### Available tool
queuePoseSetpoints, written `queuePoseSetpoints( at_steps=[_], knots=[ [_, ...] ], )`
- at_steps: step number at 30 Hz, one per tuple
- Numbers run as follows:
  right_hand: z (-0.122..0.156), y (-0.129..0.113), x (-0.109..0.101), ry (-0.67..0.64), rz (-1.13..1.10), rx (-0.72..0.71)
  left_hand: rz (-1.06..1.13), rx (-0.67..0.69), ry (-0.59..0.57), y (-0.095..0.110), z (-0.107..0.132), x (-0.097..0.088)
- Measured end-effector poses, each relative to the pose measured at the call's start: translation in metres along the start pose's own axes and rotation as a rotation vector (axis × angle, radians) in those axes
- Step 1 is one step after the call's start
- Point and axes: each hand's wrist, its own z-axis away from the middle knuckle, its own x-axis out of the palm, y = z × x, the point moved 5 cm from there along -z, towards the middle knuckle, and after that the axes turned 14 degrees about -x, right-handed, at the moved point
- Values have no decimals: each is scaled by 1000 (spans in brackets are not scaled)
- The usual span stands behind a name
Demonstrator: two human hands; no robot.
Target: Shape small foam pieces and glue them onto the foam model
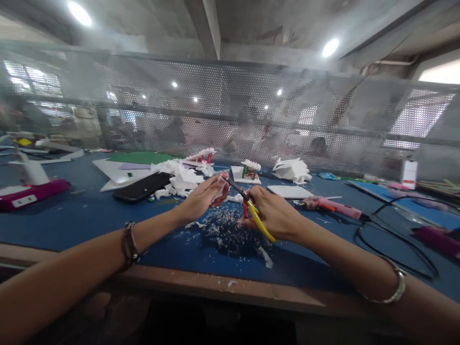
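My left hand (201, 197) pinches a small piece of white paper or tissue (220, 189), mostly hidden by the fingers. My right hand (275, 211) grips a pair of scissors (259, 223) with yellow and red handles. The dark blades point up and left, their tips at the held piece. Under both hands, a scatter of tiny white clippings (230, 227) lies on the blue tabletop (158, 244). Crumpled white paper (183, 176) rests behind my left hand. A small model with green posts and a white top (250, 167) stands beyond the hands.
A black phone (143, 187) lies to the left, near a green sheet (143, 157). On the right, a pink glue gun (338, 207) trails a black cable (398, 235). More crumpled paper (293, 170) sits toward the back, before a perforated metal screen (215, 110). The table's wooden edge (215, 286) runs in front.
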Motion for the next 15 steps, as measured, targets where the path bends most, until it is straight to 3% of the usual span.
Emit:
queuePoseSetpoints(
  at_steps=[5,9,15],
  knots=[
    [0,-2,-4,-26,53,11,-22,9,-5,1,2,2],
    [0,0,-10,-2,78,55,-32,7,67,1,2,-2],
    [0,-2,-8,11,101,11,-106,18,96,1,4,-2]
  ],
)
